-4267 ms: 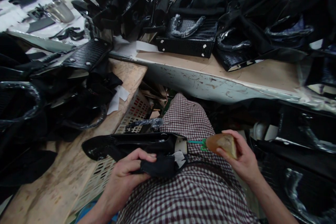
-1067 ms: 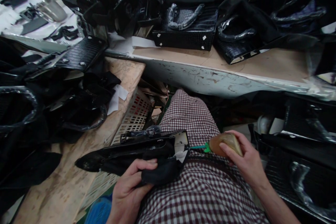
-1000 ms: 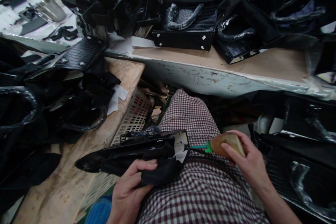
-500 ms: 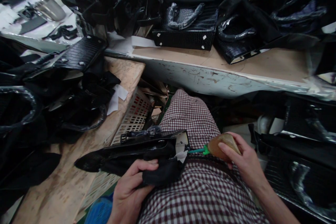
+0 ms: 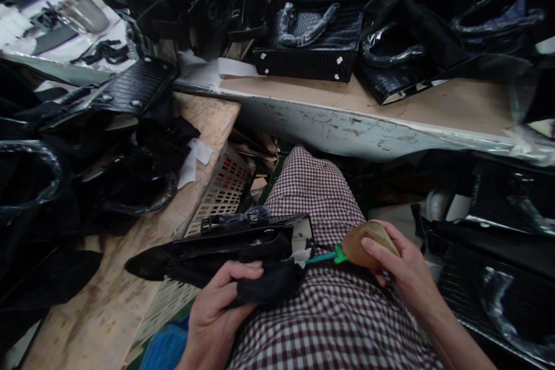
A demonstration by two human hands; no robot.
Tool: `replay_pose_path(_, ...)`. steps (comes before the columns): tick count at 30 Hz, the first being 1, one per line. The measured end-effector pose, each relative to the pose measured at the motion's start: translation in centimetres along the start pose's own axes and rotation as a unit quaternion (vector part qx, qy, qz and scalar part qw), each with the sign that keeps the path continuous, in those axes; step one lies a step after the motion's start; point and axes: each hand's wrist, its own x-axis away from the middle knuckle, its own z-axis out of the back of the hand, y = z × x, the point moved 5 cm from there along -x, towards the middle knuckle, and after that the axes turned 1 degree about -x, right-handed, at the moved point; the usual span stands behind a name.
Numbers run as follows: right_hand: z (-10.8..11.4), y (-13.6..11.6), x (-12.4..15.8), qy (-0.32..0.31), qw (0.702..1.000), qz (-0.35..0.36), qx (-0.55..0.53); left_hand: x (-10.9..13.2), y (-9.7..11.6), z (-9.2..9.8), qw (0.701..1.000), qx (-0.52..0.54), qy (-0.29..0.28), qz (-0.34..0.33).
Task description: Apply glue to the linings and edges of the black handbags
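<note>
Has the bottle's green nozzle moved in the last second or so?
Yes, slightly. Judged against the corner of the wooden table, the nozzle has shifted lower in the view, toward the wearer, and a little left.

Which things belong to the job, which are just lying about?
Job:
glossy black bag, in left hand
amber squeeze bottle with green nozzle, in right hand

Apparently lying about:
silver metal container
white paper strip on pale bench
cream perforated plastic basket

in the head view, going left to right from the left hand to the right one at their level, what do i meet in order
Left hand → white scrap → teal nozzle → green collar → brown bottle → right hand.
</note>
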Motion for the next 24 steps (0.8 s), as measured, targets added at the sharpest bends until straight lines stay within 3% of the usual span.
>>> replay_pose_path(7,-0.5,0.6,0.6,-0.031,0.998,-0.025,-0.057,-0.2,-0.2,0.1,1.000,-0.006,-0.007,-0.006)
replay_pose_path(12,0.2,0.5,-0.1,0.014,1.000,-0.004,0.009,-0.4,-0.3,0.1,1.000,-0.005,-0.006,-0.005)
replay_pose_path(19,1.4,1.6,-1.5,0.059,0.987,0.089,0.118,-0.7,0.6,-0.1,1.000,-0.004,-0.003,-0.027)
replay_pose_path(24,1.6,2.3,-1.8,0.040,0.971,0.195,0.135,-1.3,0.9,0.2,1.000,-0.010,-0.007,-0.023)
